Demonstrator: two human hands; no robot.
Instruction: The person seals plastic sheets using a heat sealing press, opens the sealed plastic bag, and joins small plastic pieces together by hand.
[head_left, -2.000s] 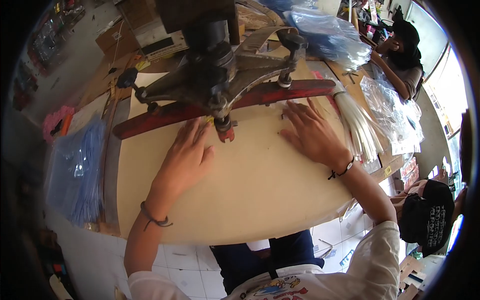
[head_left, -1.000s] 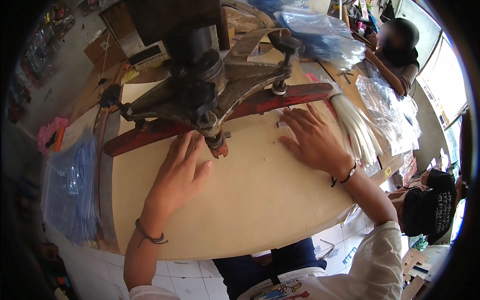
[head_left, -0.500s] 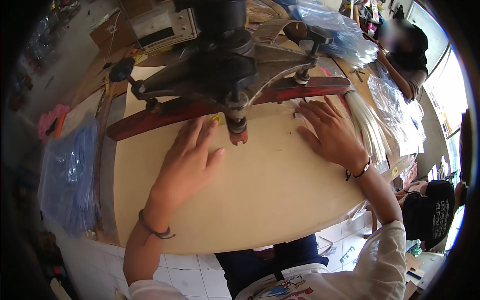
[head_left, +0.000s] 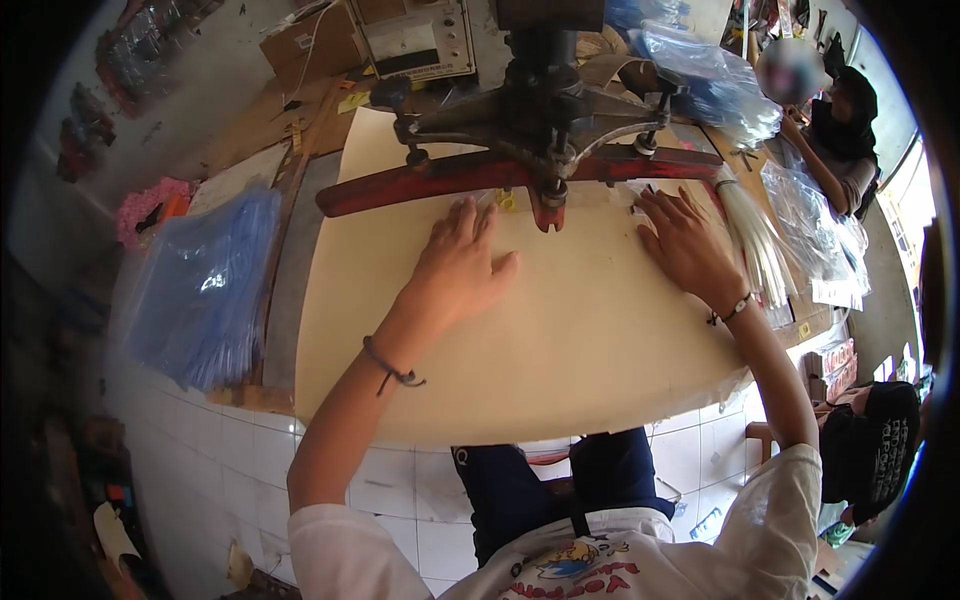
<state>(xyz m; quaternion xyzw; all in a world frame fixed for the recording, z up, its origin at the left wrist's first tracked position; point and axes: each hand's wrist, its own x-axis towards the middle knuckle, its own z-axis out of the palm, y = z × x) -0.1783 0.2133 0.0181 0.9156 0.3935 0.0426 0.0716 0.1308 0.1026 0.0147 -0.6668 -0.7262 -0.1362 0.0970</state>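
Note:
My left hand lies flat with fingers apart on the tan sheet, its fingertips just in front of the red bar. To the right, my right hand rests spread on the same sheet, near the bar's right part. Neither holds anything that I can see. Above the bar is a dark metal press head with knobs; a red notched tip sticks out between my hands. A small yellow piece shows beside my left fingertips. Clear plastic is visible by the right fingertips.
Blue plastic sleeves are stacked at the left. A bundle of white strips lies right of the sheet, beside clear bags. More plastic is behind. A machine box stands at the back. Two people are at the right.
The camera view has shifted, so the table and press appear farther right and higher. Both hands stay flat on the sheet, with little visible movement relative to the bar.

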